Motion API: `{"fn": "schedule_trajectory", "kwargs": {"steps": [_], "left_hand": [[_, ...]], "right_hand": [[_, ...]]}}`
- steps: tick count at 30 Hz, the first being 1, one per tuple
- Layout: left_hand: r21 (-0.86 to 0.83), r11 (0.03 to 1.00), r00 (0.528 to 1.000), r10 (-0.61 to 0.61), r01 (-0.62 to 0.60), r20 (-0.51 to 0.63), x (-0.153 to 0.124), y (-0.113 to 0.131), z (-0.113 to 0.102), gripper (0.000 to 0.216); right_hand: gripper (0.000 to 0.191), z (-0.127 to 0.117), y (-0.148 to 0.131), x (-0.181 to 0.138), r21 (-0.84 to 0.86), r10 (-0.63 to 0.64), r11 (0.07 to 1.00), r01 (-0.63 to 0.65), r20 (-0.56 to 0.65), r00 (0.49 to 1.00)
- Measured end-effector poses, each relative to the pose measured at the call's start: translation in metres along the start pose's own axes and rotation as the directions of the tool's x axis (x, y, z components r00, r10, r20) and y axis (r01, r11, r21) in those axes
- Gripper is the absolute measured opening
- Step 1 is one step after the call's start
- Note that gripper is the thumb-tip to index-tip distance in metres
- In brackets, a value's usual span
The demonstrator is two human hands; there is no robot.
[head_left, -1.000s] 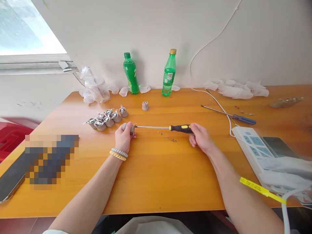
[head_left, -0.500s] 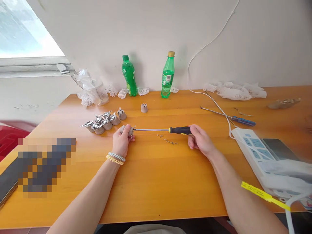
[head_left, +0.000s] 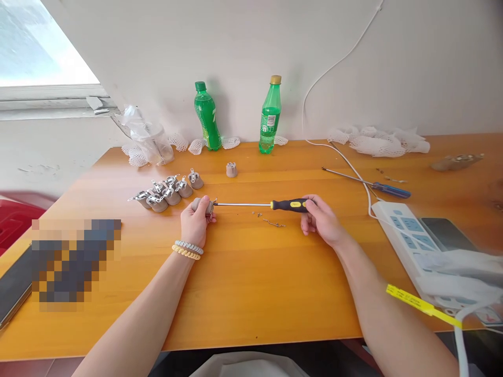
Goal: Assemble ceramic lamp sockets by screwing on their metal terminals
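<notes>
My left hand (head_left: pixel 195 222) is closed around a small grey socket piece (head_left: pixel 202 204) resting on the orange table (head_left: pixel 243 283). My right hand (head_left: pixel 321 219) grips the black-and-yellow handle of a screwdriver (head_left: pixel 275 204), which lies level with its tip at the socket's metal end. A bent metal clip (head_left: pixel 274 223) and tiny screws (head_left: pixel 257 213) lie on the table between my hands. Several finished grey sockets with metal tabs (head_left: pixel 163 190) sit in a row just left of my left hand. One lone socket (head_left: pixel 231 169) stands farther back.
Two green bottles (head_left: pixel 206 116) (head_left: pixel 269 114) stand at the wall with white foam nets (head_left: pixel 379 140) and a plastic bag (head_left: pixel 145 137). A blue-handled screwdriver (head_left: pixel 377 185), a white cable (head_left: pixel 353 168), a white power strip (head_left: pixel 408 235) and a phone (head_left: pixel 448 234) lie right. Another phone (head_left: pixel 13 288) lies far left.
Both hands keep their grip and hardly shift; the screwdriver stays at the socket. The view has drifted slightly.
</notes>
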State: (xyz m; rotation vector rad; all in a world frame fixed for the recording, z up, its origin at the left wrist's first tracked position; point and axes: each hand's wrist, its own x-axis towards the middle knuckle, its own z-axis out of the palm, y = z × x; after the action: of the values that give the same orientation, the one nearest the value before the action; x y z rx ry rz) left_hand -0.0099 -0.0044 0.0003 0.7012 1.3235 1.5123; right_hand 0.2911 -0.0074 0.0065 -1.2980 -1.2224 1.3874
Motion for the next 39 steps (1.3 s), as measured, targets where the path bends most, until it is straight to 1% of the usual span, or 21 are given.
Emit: {"fn": "schedule_trajectory", "kwargs": {"steps": [3, 5, 7, 10, 12, 13, 16, 19, 21, 23, 26, 27, 28, 31, 33, 36, 37, 39], "left_hand": [[-0.02, 1.0, 1.0, -0.009, 0.009, -0.013, 0.0, 0.001, 0.0, 0.033], [-0.03, 0.999, 1.0, -0.014, 0.013, -0.016, 0.0, 0.001, 0.001, 0.033], [-0.036, 0.999, 1.0, -0.015, 0.014, -0.019, 0.0, 0.001, 0.001, 0.033], [-0.036, 0.999, 1.0, -0.007, 0.007, -0.009, 0.001, 0.0, 0.0, 0.032], [-0.036, 0.999, 1.0, 0.006, -0.006, 0.0, 0.001, -0.001, 0.0, 0.033], [-0.038, 0.999, 1.0, 0.012, -0.012, 0.002, 0.001, -0.002, -0.001, 0.033], [-0.043, 0.999, 1.0, 0.015, -0.015, -0.009, 0.002, -0.002, 0.0, 0.034], [-0.047, 0.999, 1.0, 0.002, -0.003, -0.023, 0.003, -0.002, 0.001, 0.033], [-0.066, 0.998, 1.0, -0.005, 0.003, -0.027, 0.004, -0.002, 0.001, 0.032], [-0.1, 0.995, 0.999, -0.018, 0.014, -0.041, 0.006, -0.001, 0.0, 0.031], [-0.155, 0.987, 0.996, -0.05, 0.037, -0.077, 0.009, 0.0, -0.001, 0.03], [-0.165, 0.985, 0.995, -0.059, 0.045, -0.083, 0.01, 0.0, -0.002, 0.03], [-0.167, 0.985, 0.994, -0.064, 0.05, -0.083, 0.01, 0.0, -0.002, 0.03], [-0.132, 0.99, 0.997, -0.056, 0.048, -0.056, 0.011, -0.001, -0.003, 0.03], [-0.1, 0.994, 0.999, -0.036, 0.033, -0.033, 0.01, -0.002, -0.003, 0.03], [-0.067, 0.998, 1.0, -0.016, 0.014, -0.018, 0.01, -0.004, -0.003, 0.029], [-0.061, 0.998, 1.0, -0.016, 0.014, -0.02, 0.01, -0.004, -0.003, 0.028], [-0.056, 0.998, 0.999, -0.02, 0.018, -0.031, 0.01, -0.003, -0.002, 0.028]], "right_hand": [[0.043, -0.001, 0.006, 0.003, -0.189, -0.031, 0.982, 0.012, -0.093, 0.995], [0.051, -0.003, 0.007, 0.003, -0.227, -0.032, 0.974, 0.007, -0.109, 0.993], [0.052, -0.004, 0.004, 0.002, -0.15, -0.027, 0.989, 0.02, -0.049, 0.998], [0.037, -0.003, -0.004, -0.001, 0.07, -0.061, 0.996, 0.055, 0.081, 0.995], [0.033, -0.002, -0.007, -0.003, 0.138, -0.073, 0.989, 0.058, 0.105, 0.992], [0.032, -0.001, -0.007, -0.004, 0.127, -0.064, 0.991, 0.051, 0.098, 0.993], [0.029, -0.001, -0.004, -0.003, -0.024, -0.03, 0.999, 0.03, 0.015, 0.999], [0.042, -0.002, 0.002, 0.0, -0.216, -0.028, 0.976, 0.008, -0.092, 0.995], [0.05, -0.002, 0.003, 0.0, -0.276, -0.019, 0.961, -0.012, -0.107, 0.994], [0.052, -0.001, 0.0, 0.0, -0.219, 0.002, 0.976, -0.012, -0.046, 0.999], [0.039, 0.003, -0.007, -0.004, -0.007, -0.013, 1.0, 0.013, 0.101, 0.995], [0.036, 0.005, -0.01, -0.005, 0.041, -0.023, 0.999, 0.019, 0.12, 0.992], [0.036, 0.006, -0.012, -0.006, 0.065, -0.032, 0.998, 0.025, 0.117, 0.993], [0.035, 0.006, -0.012, -0.007, 0.036, -0.054, 0.998, 0.053, 0.048, 0.997], [0.033, 0.004, -0.009, -0.005, -0.059, -0.084, 0.995, 0.082, -0.041, 0.996], [0.045, 0.0, -0.002, 0.0, -0.235, -0.13, 0.968, 0.084, -0.19, 0.973], [0.05, -0.002, 0.0, 0.001, -0.252, -0.12, 0.965, 0.067, -0.201, 0.972], [0.054, -0.003, 0.0, 0.003, -0.186, -0.063, 0.982, 0.036, -0.14, 0.988]]}}
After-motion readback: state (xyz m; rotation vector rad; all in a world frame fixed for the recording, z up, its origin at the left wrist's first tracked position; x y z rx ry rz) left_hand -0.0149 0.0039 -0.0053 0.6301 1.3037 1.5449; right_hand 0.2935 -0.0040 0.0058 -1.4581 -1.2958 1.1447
